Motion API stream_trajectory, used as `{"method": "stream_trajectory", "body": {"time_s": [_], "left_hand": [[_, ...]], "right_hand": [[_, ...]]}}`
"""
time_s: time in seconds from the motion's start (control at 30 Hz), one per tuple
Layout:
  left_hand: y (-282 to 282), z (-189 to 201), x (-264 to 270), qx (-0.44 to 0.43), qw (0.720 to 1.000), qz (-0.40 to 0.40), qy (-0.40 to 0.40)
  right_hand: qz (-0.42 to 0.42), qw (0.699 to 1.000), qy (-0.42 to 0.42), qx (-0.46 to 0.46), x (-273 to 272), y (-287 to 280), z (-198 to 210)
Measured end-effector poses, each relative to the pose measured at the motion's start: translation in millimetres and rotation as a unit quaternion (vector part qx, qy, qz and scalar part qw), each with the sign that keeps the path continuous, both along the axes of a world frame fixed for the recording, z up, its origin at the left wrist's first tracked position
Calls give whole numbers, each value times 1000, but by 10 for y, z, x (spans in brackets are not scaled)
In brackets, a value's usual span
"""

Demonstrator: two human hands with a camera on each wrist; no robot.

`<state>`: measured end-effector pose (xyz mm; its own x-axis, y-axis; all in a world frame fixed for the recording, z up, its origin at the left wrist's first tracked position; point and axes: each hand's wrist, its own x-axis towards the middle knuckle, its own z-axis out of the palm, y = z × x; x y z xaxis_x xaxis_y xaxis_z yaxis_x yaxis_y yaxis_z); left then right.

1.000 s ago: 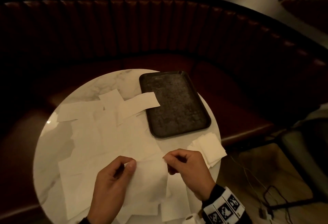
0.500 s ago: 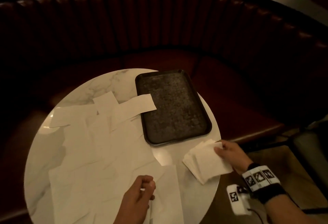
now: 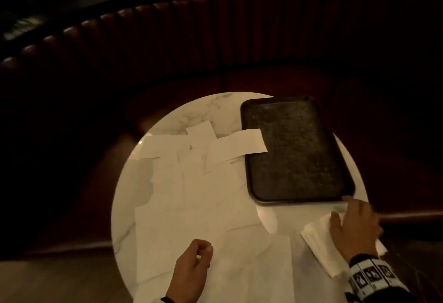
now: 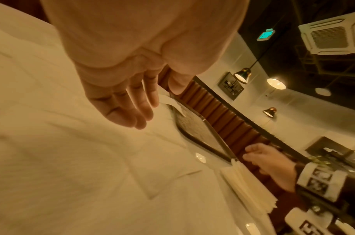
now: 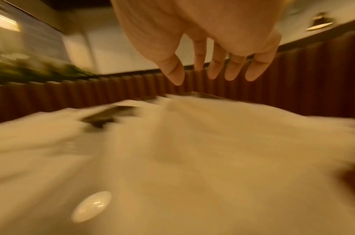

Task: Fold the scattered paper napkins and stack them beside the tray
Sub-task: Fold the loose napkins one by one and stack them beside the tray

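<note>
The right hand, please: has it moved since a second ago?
Yes. The right hand left the table's middle and now rests on the folded white napkin stack, by the dark rectangular tray.

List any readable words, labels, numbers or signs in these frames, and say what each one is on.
No text can be read.
Wristband on the right hand's wrist: black-and-white square marker patterns, no letters or numbers.
Green illuminated sign near the ceiling: too small and blurred to read.
Framed picture on the wall under a lamp: content too small to read.
Napkins and tray: no print visible.
</note>
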<state>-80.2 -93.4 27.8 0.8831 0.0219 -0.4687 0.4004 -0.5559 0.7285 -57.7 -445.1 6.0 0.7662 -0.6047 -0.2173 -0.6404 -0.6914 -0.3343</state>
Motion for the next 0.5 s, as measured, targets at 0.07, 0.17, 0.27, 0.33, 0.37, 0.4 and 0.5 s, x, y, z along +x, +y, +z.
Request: {"method": "stream_trajectory", "body": {"time_s": [0.07, 0.17, 0.27, 0.33, 0.37, 0.4, 0.5], "left_hand": [[187, -91, -43, 41, 999, 11, -12], [426, -181, -110, 82, 996, -1, -22], [640, -221, -212, 88, 996, -16, -26], [779, -205, -310, 88, 996, -25, -15], [849, -203, -375, 84, 996, -25, -14], [913, -196, -447, 88, 996, -24, -18], [1184, -226, -710, 89, 995, 8, -47]], "right_hand": [[112, 992, -20, 56, 130, 463, 45], [220, 950, -16, 221, 379, 1221, -7], [261, 922, 24, 286, 673, 1846, -89], [259, 919, 43, 292, 883, 2185, -138], [252, 922, 45, 291, 997, 2325, -148], [245, 925, 40, 288, 1113, 2454, -156], [249, 931, 28, 264, 1454, 2852, -182]]}}
